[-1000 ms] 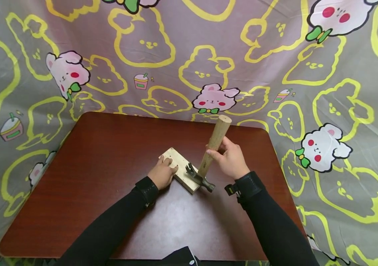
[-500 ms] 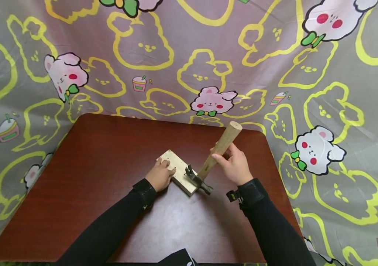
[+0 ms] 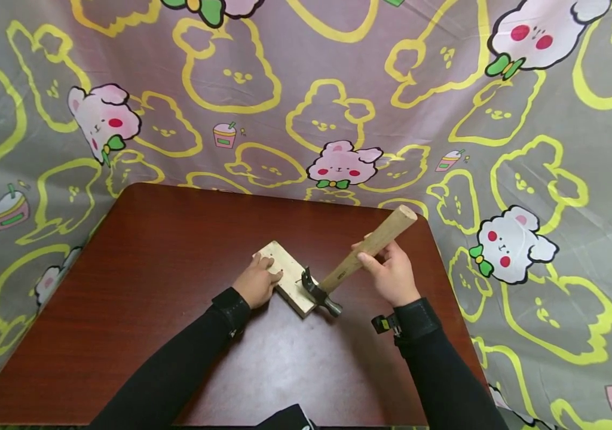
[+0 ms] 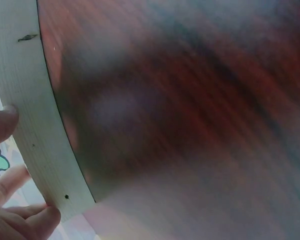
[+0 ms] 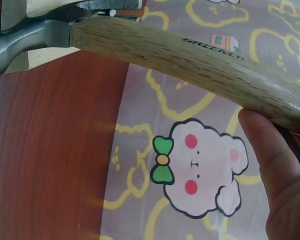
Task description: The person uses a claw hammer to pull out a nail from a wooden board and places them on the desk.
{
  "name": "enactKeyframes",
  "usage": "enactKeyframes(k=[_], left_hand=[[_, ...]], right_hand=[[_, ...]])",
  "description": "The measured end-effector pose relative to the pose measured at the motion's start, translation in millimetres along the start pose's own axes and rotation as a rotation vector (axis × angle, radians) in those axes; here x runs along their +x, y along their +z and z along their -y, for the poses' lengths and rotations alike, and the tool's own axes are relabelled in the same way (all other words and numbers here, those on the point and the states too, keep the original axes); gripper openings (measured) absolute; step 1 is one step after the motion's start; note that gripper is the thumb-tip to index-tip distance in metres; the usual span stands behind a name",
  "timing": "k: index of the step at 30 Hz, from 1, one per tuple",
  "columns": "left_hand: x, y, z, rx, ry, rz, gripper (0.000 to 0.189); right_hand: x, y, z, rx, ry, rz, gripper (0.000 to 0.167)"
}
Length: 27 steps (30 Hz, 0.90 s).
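A pale wooden board lies slantwise on the table, with small dark marks on it. My left hand holds its left part, and in the left wrist view the fingertips press the board's edge. My right hand grips the wooden handle of a claw hammer, thumb on the near side. The handle leans up to the right. The metal head sits on the board's right end, claw toward the board and striking face over its near edge. A thin dark, nail-like bit shows beside the claw.
The reddish-brown table extends around the board, with a glossy reflection in front. A patterned cloth hangs behind the table and along both sides.
The hammer's handle has tipped to the right and down, my right hand moving with it. The head stays on the board's right end. My left hand keeps its place on the board.
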<state>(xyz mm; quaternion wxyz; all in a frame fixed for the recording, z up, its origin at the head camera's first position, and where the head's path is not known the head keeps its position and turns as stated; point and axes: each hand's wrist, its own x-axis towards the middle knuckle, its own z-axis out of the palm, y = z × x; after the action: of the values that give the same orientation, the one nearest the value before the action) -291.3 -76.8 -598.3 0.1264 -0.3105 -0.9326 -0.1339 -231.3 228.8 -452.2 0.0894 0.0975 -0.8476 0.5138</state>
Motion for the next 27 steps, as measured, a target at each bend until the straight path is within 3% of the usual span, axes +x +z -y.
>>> enactKeyframes(k=[3, 6, 11, 15, 21, 27], left_hand=[[1.2, -3.0, 1.6, 0.0, -0.007, 0.029, 0.028], [2.3, -8.8, 1.0, 0.023, -0.047, 0.1, 0.03], [9.6, -19.7, -0.9, 0.079, -0.115, 0.213, 0.046], [17.4, -25.3, 0.3, 0.107, -0.122, 0.26, 0.054], [25.8, -32.3, 12.4, 0.01, -0.198, 0.307, 0.054], [24.7, -35.0, 29.9, -0.071, -0.311, 0.351, 0.053]], right_hand=[[-1.6, -2, -3, 0.028, 0.02, -0.021, 0.037], [-3.9, -3, -5, 0.054, 0.023, -0.03, 0.037], [-6.6, -5, -6, 0.092, 0.018, -0.026, 0.038], [-7.7, -10, -3, 0.108, 0.0, -0.027, 0.038], [-8.0, -21, 5, 0.133, -0.017, -0.055, 0.038], [-11.8, -33, 7, 0.129, -0.018, -0.116, 0.035]])
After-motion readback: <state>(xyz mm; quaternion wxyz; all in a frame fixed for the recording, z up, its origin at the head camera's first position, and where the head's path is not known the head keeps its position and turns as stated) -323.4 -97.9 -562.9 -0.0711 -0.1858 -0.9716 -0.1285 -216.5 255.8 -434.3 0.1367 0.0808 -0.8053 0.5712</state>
